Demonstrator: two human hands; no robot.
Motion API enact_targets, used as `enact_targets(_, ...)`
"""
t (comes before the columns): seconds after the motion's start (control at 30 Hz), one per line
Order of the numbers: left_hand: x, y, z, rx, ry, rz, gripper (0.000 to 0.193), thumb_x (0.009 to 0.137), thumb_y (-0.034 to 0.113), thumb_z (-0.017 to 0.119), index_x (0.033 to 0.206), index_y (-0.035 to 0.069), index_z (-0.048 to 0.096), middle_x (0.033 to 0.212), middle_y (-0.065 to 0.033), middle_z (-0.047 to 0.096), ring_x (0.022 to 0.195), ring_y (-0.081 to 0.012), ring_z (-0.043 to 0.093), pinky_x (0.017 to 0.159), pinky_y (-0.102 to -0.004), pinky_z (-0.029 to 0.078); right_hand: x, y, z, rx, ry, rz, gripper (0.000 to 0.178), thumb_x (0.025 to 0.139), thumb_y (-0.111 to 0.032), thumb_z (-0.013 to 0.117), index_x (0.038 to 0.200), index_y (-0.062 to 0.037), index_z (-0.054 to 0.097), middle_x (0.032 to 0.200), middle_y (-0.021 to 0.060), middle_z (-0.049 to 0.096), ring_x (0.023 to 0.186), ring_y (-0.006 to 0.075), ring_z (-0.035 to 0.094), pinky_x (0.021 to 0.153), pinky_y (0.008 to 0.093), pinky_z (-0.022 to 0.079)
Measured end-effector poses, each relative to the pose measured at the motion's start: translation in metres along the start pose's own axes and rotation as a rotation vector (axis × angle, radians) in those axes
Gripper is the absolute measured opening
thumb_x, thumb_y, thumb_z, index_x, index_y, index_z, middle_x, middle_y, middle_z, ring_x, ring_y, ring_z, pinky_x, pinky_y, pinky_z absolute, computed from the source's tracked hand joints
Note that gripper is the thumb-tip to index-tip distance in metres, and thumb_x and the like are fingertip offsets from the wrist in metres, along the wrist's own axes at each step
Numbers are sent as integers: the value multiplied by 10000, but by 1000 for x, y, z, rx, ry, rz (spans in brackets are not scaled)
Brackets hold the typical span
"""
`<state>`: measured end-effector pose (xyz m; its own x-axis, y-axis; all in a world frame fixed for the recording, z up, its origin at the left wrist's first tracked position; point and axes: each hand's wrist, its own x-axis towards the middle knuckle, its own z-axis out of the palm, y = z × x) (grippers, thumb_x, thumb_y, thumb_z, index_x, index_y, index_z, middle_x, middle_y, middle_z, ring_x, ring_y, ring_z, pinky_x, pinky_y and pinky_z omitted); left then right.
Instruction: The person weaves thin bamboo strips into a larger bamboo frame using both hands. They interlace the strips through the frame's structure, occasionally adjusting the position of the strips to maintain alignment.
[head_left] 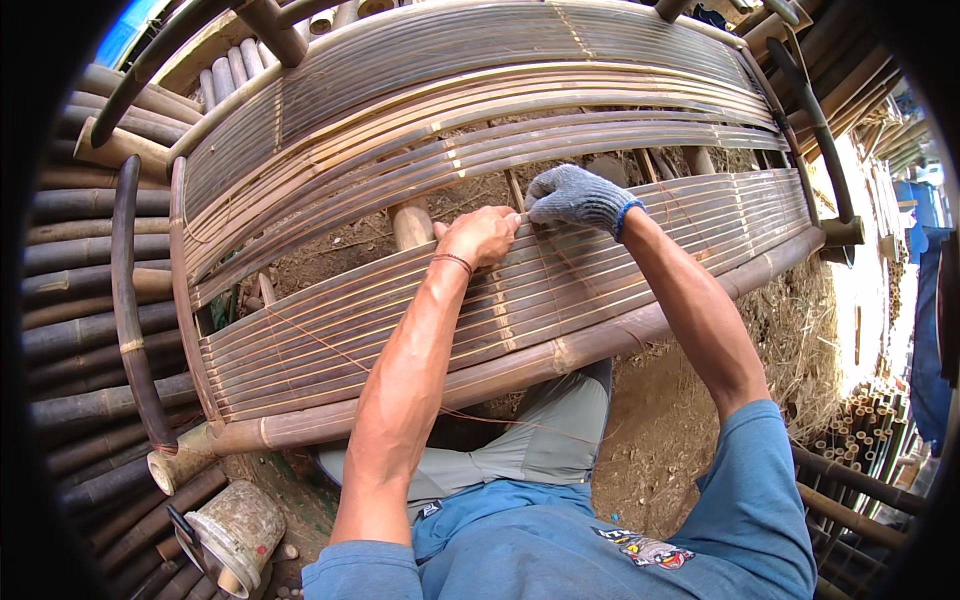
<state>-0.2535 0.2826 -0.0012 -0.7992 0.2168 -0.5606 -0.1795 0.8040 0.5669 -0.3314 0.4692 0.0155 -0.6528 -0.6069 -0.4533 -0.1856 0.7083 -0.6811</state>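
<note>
My bare left hand [478,236], with a thin brown band at its wrist, is closed at the inner edge of the near group of bamboo slats [400,300]. Its fingertips meet those of my right hand [575,198], which wears a grey knitted glove with a blue cuff and is also closed. What the two hands pinch between them is too small to make out. A thin orange-brown cord [318,340] trails loosely over the slats on the left and passes under my left forearm. The slats lie side by side in a long bamboo frame [600,340], with thin strands crossing them in rows.
Beyond a gap showing soil, more slats [400,75] fill the frame's far side. Curved bamboo pieces [128,300] rise at its ends. Bamboo poles [90,270] are stacked at left, near a dirty white bucket [235,530]. Cut bamboo [868,425] is piled at right.
</note>
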Motion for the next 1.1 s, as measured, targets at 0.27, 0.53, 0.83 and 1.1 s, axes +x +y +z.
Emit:
enact_targets(0.27,-3,7,-1,3,42,-18,444,1050,430,369,1318,172,612,1329,-115,639,1282,-356,550,1040,-653,331,4,12,18,-182,255,75,214,751,-160,632,905,-57,740,911,203,725,879,360,703,787,426,558)
enact_targets(0.53,-1,-11,9,63,516,596,343,924,132,658,1265,158,628,1122,-109,626,1052,-307,615,930,-431,506,-116,0,84,-385,964,-49,440,811,-310,758,1117,-34,603,1053,166,624,973,346,599,878,461,471)
enact_targets(0.83,12,31,-40,762,83,785,127,932,85,560,1040,86,626,965,-57,627,914,-268,679,772,-415,566,-161,22,150,-377,1100,58,463,796,-248,761,1204,-74,627,1203,149,630,1139,334,569,988,471,406)
enact_targets(1.1,28,11,-27,536,110,731,106,976,94,484,1016,20,549,973,-155,618,879,-324,673,746,-420,557,-161,22,147,-343,1144,4,327,805,-180,727,1114,-103,651,1117,104,654,1066,313,593,934,455,426)
